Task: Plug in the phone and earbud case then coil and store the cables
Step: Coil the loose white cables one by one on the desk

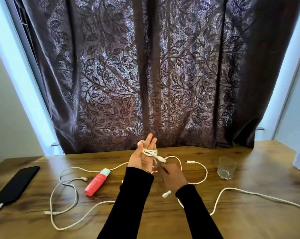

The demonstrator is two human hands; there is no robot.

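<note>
The white cable [150, 152], light, limp and likely to spring loose, is looped round the straight fingers of the raised left hand [144, 157], its tail best pinched near the plug just below, where the blurred right hand [171, 175] seems to grip it

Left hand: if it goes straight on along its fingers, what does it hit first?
Probably the dark leaf-patterned curtain. The left hand, wound with white cable, points up and away over the wooden table; nothing nearer shows, though depth is unclear.

Likely home, leaf-patterned curtain [145, 75], wooden desk [232, 221]
</note>
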